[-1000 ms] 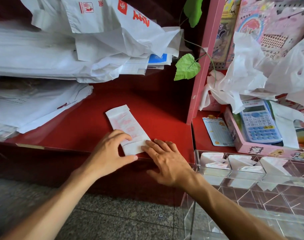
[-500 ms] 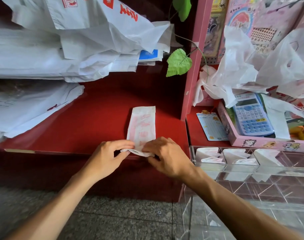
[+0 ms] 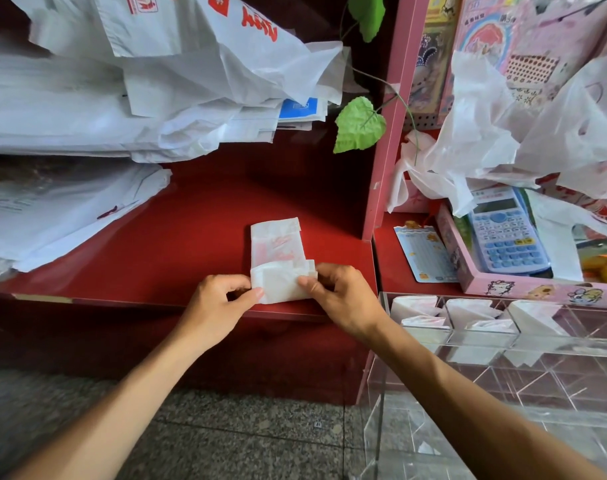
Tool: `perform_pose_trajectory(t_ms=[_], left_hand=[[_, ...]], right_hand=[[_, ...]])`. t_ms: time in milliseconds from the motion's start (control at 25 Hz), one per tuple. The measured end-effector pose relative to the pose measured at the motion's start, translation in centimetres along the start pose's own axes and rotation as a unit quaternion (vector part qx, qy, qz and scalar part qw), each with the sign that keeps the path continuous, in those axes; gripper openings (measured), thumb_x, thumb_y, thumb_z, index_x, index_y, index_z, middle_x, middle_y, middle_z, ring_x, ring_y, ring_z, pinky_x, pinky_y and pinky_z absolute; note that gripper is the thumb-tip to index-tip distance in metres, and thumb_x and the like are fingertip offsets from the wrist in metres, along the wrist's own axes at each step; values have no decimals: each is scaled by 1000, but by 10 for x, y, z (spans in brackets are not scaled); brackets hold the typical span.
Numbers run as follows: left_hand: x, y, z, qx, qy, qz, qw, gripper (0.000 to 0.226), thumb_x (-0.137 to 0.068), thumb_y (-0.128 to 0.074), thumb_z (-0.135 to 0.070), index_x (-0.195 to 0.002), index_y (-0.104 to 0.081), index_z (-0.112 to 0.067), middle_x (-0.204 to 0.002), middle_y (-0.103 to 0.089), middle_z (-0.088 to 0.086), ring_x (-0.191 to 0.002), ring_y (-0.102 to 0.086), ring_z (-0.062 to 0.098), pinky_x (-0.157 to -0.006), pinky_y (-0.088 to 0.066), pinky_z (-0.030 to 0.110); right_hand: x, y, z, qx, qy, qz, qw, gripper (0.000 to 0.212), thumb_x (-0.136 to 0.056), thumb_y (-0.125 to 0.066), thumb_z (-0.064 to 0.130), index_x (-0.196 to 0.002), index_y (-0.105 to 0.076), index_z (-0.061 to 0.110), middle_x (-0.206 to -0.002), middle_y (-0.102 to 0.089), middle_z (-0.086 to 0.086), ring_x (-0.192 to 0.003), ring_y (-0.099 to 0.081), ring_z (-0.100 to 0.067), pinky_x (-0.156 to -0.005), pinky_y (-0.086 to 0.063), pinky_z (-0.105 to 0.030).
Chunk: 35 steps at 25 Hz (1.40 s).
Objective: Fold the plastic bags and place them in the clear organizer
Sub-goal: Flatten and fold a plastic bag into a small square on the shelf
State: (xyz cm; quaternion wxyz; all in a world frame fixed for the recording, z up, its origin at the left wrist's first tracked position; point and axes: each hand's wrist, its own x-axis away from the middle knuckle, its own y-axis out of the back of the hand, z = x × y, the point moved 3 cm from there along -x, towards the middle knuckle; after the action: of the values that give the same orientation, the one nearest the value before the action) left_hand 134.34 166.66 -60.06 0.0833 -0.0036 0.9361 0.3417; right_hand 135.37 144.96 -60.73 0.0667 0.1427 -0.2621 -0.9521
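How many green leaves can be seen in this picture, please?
2. One green leaf hangs beside the pink post, above the red shelf. The other leaf is at the top edge, partly cut off. More may be hidden outside the frame.

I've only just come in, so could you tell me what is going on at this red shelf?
A person is folding a plastic bag on the red shelf. The left hand and right hand each pinch its near end, which is turned up over the flat strip. Folded bags already sit in the clear organizer to the right; loose bags are heaped above the calculator.
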Motion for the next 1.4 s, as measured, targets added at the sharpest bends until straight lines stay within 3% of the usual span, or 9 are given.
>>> perform_pose_trajectory(t_ms=[240,360,600,720,840,960,1120,1240,1400], left_hand=[[-3,-4,5,8,14,-37,999,22,-89,-69,-22,-69,-66,-11,-68,-67,9,-64,-60,26,-64,-46,40],[-3,-8,5,-22,24,-73,997,28,-87,-68,-31,-66,-62,-13,-61,-60,5,-55,-49,22,-61,-38,34],[0,-7,-4,-126,55,-106,985,24,-82,-75,-34,-71,-57,-22,-60,-57,-9,-64,-57,11,-79,-46,39],[1,-9,-1,-173,-63,-89,979,15,-86,-72,-23,-99,-64,-22,-100,-60,-9,-90,-55,19,-82,-47,42],[1,-15,1,-236,-154,-42,959,33,-94,-54,-29,-122,-67,-19,-130,-63,-6,-112,-56,20,-90,-43,37],[1,-11,1,-206,-121,38,970,64,-85,-39,-62,-135,-59,-27,-134,-52,-20,-129,-45,2,-103,-33,29],[0,0,1,-174,-101,58,978,77,-71,-64,-70,-138,-56,-33,-137,-50,-21,-127,-40,-8,-113,-31,24],[0,4,1,-180,-107,64,976,62,-73,-82,-45,-131,-61,-35,-136,-57,-17,-120,-44,-12,-105,-30,12],[0,12,8,-83,-69,78,991,37,-79,-80,-23,-113,-72,-35,-114,-68,-27,-110,-58,-14,-100,-46,20]], right_hand=[[-5,1,0,90,-34,-37,995,37,-90,-67,35,-63,-59,11,-54,-50,-3,-51,-42,-20,-53,-33,-31],[-7,-2,0,125,-63,-30,990,38,-91,-65,38,-63,-61,13,-55,-52,1,-57,-49,-21,-63,-35,-32],[-4,-8,4,229,-67,-68,969,30,-87,-66,44,-71,-60,19,-63,-56,8,-60,-48,-14,-73,-34,-33],[1,-11,5,271,15,-92,958,25,-89,-65,41,-104,-58,22,-102,-58,5,-84,-51,-18,-73,-35,-35],[6,-18,4,347,124,-16,929,52,-98,-46,50,-143,-44,24,-148,-46,3,-118,-48,-26,-85,-41,-43],[12,-24,-2,404,128,87,902,73,-98,-31,62,-153,-30,15,-159,-33,-4,-145,-29,-30,-109,-30,-48],[13,-24,-3,397,110,115,904,76,-98,-31,64,-156,-22,15,-164,-8,-10,-153,-4,-25,-121,-5,-42],[15,-17,0,359,115,103,921,70,-97,-45,58,-151,-34,15,-161,-28,-7,-152,-11,-23,-121,-9,-41],[16,-5,1,256,97,46,961,49,-93,-56,45,-135,-46,23,-133,-62,3,-133,-44,-23,-101,-36,-40]])
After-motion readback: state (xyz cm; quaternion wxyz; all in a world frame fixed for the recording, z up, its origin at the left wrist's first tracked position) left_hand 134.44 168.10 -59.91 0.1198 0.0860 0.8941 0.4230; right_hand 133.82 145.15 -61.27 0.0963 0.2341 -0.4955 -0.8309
